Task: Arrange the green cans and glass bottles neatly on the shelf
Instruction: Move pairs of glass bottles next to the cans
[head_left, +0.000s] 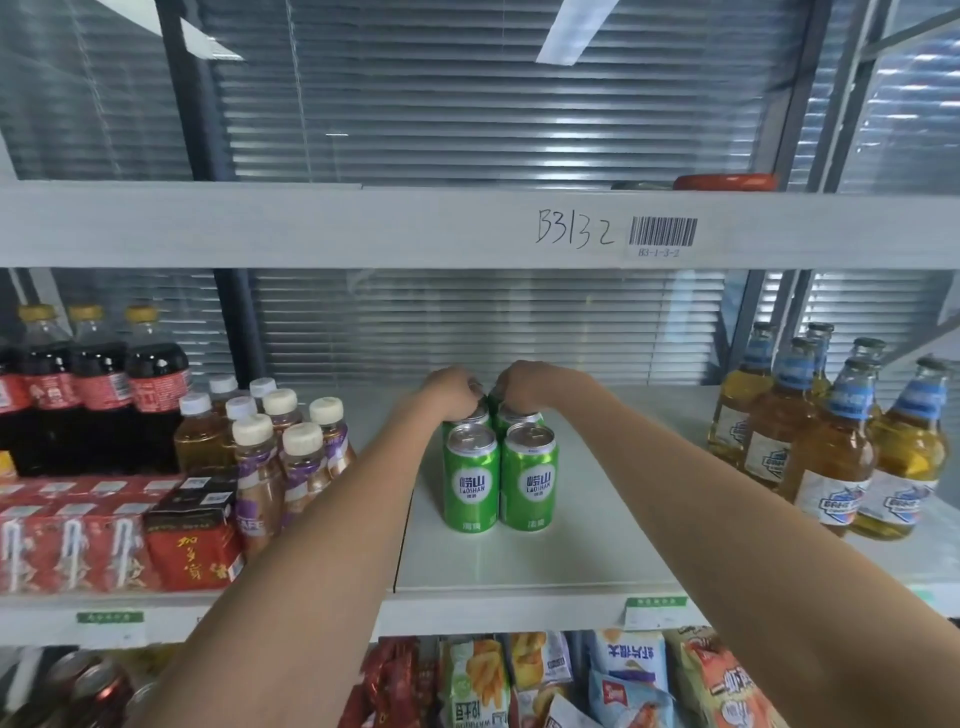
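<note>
Landmark: the white flat shelf board (519, 561) is used as reference; all positions are given relative to it.
Green cans: a block of green cylindrical metal cans with silver tops (500, 475) is stood upright at the middle of the board, in two columns pressed side by side; two front cans are fully shown, and the rows behind are partly hidden.
Left hand: the left hand (451, 392) is reached to the rear of the block, with fingers curled down over the top of a rear can in the left column; the can under it is mostly covered.
Right hand: the right hand (524, 387) is placed likewise on a rear can in the right column, fingers closed over its top.
Hand spacing: the two hands are nearly touching above the block.
Glass bottles: amber glass bottles with blue neck labels (831, 431) are grouped upright at the right end of the board, well apart from the cans.
Neighbouring stock: small plastic tea bottles with cream caps (280, 447) are stood at the left side of the board.
</note>
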